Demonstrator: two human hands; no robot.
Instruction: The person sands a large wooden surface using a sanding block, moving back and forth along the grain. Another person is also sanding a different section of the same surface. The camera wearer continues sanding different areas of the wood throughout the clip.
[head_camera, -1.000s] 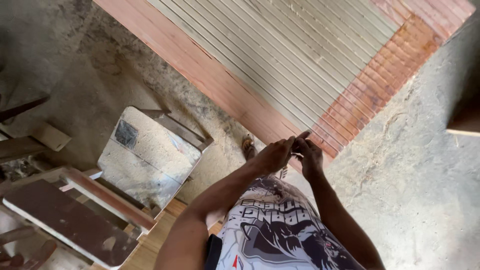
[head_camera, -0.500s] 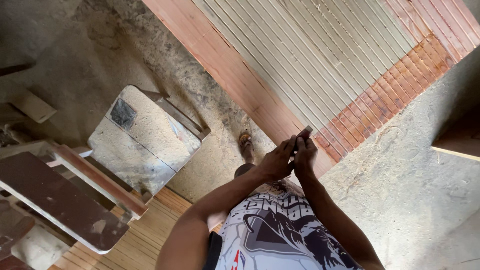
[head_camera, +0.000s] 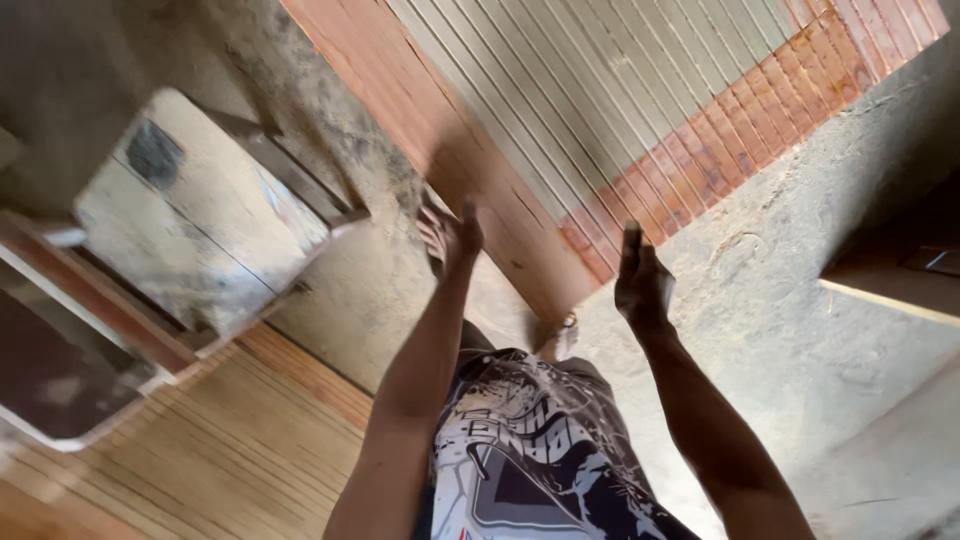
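Observation:
My left hand (head_camera: 462, 234) is stretched out over the reddish frame (head_camera: 500, 215) of a big slatted wooden panel (head_camera: 600, 90) that lies on the sandy floor. The hand is blurred, so its fingers cannot be made out. My right hand (head_camera: 641, 283) is raised apart from it, near the panel's corner. It seems closed round a small dark object (head_camera: 630, 238) that sticks up from the fingers. My sandalled foot (head_camera: 434, 226) shows just beside the left hand.
A sawdust-covered machine table (head_camera: 200, 215) stands at the left, with a dark board (head_camera: 50, 370) below it. Pale wooden slats (head_camera: 210, 450) lie at the lower left. A plank's edge (head_camera: 885, 295) shows at the right, and sandy floor (head_camera: 800, 330) lies between.
My hands were together on the small dark object; now they have parted, the left swinging out leftward and the right staying up. The view has tilted and blurred.

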